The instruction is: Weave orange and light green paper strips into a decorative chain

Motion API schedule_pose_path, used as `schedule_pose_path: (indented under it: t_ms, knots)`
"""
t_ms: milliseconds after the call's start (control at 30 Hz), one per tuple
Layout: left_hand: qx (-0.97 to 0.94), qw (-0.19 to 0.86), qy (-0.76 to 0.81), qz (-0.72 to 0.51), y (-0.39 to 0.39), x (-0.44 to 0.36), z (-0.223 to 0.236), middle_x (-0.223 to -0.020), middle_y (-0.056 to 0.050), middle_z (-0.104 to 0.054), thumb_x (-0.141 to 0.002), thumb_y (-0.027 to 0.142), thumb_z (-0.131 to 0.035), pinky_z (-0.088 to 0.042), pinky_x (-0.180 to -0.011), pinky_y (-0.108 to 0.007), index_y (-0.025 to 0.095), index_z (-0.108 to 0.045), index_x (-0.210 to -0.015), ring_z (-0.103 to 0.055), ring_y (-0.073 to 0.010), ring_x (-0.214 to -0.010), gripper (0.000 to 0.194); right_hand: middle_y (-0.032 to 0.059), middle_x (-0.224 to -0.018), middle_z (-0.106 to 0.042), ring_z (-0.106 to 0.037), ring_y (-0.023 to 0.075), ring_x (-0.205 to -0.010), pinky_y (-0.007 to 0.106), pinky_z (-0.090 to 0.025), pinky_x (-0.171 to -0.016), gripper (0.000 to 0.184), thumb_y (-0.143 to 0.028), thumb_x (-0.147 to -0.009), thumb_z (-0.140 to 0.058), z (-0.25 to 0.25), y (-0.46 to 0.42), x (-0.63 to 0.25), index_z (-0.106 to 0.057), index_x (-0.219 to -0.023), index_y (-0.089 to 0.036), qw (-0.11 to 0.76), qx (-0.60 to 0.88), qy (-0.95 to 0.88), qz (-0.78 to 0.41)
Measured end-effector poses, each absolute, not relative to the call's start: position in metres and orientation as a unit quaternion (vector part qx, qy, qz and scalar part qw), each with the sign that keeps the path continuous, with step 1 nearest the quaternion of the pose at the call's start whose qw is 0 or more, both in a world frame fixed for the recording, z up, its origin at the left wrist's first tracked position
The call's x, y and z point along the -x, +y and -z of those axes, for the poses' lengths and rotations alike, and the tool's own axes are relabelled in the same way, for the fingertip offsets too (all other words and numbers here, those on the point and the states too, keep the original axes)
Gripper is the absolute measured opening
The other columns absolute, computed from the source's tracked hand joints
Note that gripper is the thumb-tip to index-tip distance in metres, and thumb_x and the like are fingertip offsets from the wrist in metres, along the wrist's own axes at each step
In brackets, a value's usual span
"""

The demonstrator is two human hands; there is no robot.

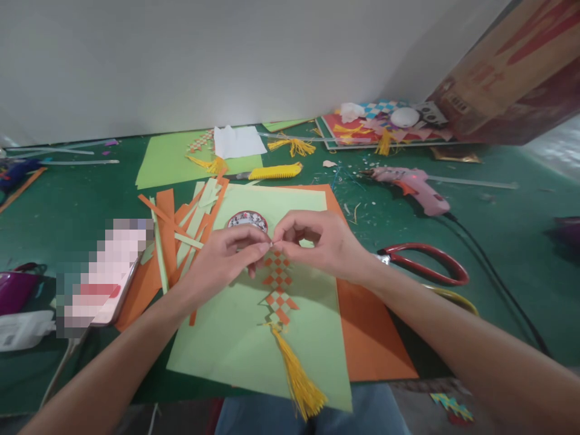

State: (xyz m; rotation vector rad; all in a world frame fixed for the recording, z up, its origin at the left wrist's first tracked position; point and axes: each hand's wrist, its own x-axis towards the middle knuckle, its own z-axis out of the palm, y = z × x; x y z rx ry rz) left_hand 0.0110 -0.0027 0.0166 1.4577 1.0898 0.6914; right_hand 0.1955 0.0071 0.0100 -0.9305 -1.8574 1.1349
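My left hand [239,249] and my right hand [312,241] meet over the light green paper sheet [217,344], fingertips pinched together. Whatever they pinch is too small to make out. Just below the fingertips is a woven orange and pale green paper ornament [278,279], its upper end partly hidden by the hands. From its lower end a yellow tassel [296,374] runs down past the sheet's front edge. Behind my left hand sits a round flower-patterned disc [248,220], partly covered by the fingers.
Orange and green paper strips [181,229] and a phone [113,272] lie left. A yellow cutter knife [274,172] rests behind the sheet. To the right are a pink glue gun [412,184] with its cord and red-handled scissors [430,263]. Orange paper [371,338] lies under the sheet.
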Motion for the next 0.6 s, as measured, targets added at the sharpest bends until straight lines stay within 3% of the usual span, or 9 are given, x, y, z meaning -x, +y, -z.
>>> schedule_pose_path:
  t_ms: [300,367,467,600]
  knots:
    - [-0.642,0.546,0.444,-0.303,-0.002,-0.012,-0.016,-0.062,0.003,-0.053,-0.081,0.027,-0.056,-0.046,-0.05,-0.021,0.017,-0.059,-0.071,-0.051,-0.0084,-0.053,0.015,-0.0031,-0.058,-0.052,-0.045,0.0069,-0.053,0.019,-0.04,-0.051,0.004,-0.015,-0.075,-0.055,-0.012,0.007,-0.197,-0.058,-0.071,-0.015,0.371,0.37,-0.734,-0.433]
    - [-0.687,0.48,0.448,-0.31,-0.004,-0.014,-0.015,-0.063,0.002,-0.056,-0.08,0.024,-0.054,-0.045,-0.05,-0.02,0.017,-0.058,-0.071,-0.052,-0.0083,-0.052,0.013,-0.0025,-0.06,-0.053,-0.045,0.0071,-0.054,0.019,-0.04,-0.052,0.005,-0.014,-0.074,-0.054,-0.014,0.009,-0.201,-0.057,-0.071,-0.015,0.373,0.379,-0.744,-0.404]
    - [-0.808,0.299,0.409,-0.302,-0.008,-0.014,-0.008,-0.068,0.0,-0.063,-0.075,0.014,-0.053,-0.044,-0.052,-0.02,0.016,-0.058,-0.071,-0.054,-0.0087,-0.055,0.008,-0.0037,-0.058,-0.05,-0.042,0.0064,-0.052,0.018,-0.035,-0.05,0.006,-0.013,-0.074,-0.053,-0.016,0.014,-0.209,-0.057,-0.07,-0.016,0.342,0.394,-0.794,-0.314]
    - [-0.898,0.158,0.315,-0.262,-0.011,-0.01,0.003,-0.066,0.001,-0.067,-0.077,0.012,-0.05,-0.043,-0.052,-0.02,0.017,-0.06,-0.074,-0.055,-0.0083,-0.051,0.012,-0.0076,-0.049,-0.039,-0.034,0.005,-0.045,0.018,-0.028,-0.049,0.008,-0.011,-0.072,-0.052,-0.013,0.019,-0.214,-0.058,-0.071,-0.017,0.21,0.404,-0.863,-0.218]
